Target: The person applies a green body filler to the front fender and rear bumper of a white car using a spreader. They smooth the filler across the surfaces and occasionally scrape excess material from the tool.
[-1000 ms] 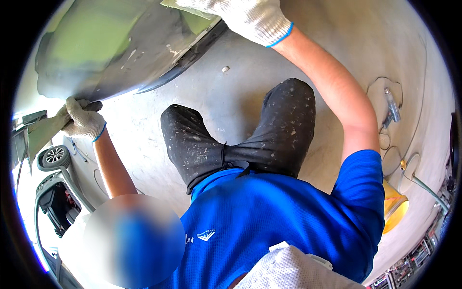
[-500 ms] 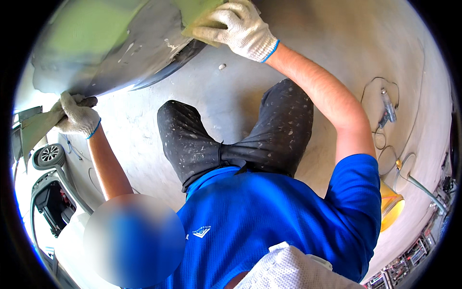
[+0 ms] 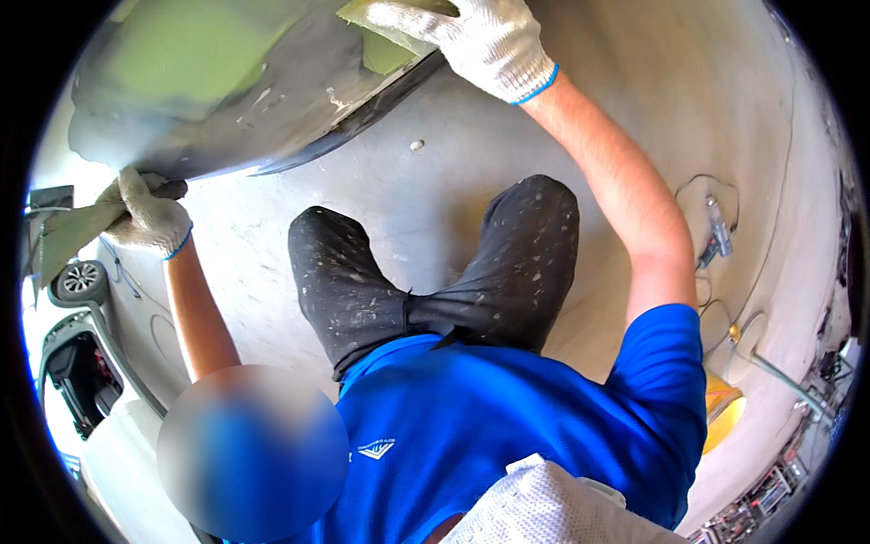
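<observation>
The vehicle panel (image 3: 222,100) lies before the person's knees (image 3: 331,240), toward the left. The right hand (image 3: 494,45) is at its right end, over a sheet (image 3: 385,20); the left hand (image 3: 156,219) is at its near left corner. On the floor (image 3: 426,195), a wheel (image 3: 80,281) lies left, just ahead of a car (image 3: 127,435); right, a hand tool (image 3: 718,228) lies ahead of a bucket (image 3: 723,415), near clutter (image 3: 770,499) along the floor's right edge.

Right hand (image 3: 494,41) holds a greenish sheet (image 3: 353,12); left hand (image 3: 152,215) is beside a patchy panel (image 3: 208,68).

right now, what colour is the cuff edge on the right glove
The cuff edge on the right glove is blue, clearest in the head view.
</observation>
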Demonstrator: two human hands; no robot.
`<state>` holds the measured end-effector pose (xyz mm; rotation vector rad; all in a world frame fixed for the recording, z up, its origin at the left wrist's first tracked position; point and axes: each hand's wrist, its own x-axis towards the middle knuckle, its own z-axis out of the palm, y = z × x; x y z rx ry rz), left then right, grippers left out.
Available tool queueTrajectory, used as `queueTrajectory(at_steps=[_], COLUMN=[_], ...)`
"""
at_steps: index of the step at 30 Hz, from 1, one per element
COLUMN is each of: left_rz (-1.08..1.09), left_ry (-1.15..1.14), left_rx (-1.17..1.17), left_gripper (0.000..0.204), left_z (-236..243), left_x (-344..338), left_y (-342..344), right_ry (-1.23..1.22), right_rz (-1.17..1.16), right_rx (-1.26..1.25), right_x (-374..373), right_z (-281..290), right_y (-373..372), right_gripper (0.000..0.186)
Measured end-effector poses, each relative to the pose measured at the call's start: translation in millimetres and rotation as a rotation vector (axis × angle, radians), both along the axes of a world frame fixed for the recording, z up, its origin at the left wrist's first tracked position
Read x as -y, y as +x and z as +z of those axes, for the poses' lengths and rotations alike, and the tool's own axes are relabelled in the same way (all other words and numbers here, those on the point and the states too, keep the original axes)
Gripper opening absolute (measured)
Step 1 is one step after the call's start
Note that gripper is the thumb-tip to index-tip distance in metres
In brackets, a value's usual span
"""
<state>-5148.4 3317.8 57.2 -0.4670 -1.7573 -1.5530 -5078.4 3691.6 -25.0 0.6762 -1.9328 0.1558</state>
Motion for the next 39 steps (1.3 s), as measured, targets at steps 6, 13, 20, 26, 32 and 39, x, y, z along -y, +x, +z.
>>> queueTrajectory(at_steps=[6, 13, 20, 26, 32, 39], left_rz=[-0.014, -0.004, 0.018, -0.003, 0.022, 0.06], left_ry=[-0.072, -0.097, -0.123, -0.074, -0.053, -0.117], left_rx=[-0.024, 0.001, -0.008, 0.03, 0.03, 0.068], left_gripper=[0.021, 0.021, 0.022, 0.023, 0.02, 0.022], left_z=[0, 1, 0, 4, 4, 10], left_x=[10, 17, 14, 25, 8, 14], left_y=[-5, -4, -5, -11, -1, 3], right_ry=[0.034, 0.036, 0.026, 0.022, 0.013, -0.028], right_rz=[0.054, 0.055, 0.018, -0.021, -0.048, -0.054], right_rx=[0.058, 0.065, 0.112, 0.09, 0.112, 0.192], right_x=[5, -13, 8, -9, -29, -7], right_z=[-10, -14, -21, -17, -27, -33], right_y=[-2, 4, 0, 12, -6, 0], right_gripper=[0.035, 0.034, 0.034, 0.033, 0.033, 0.033])
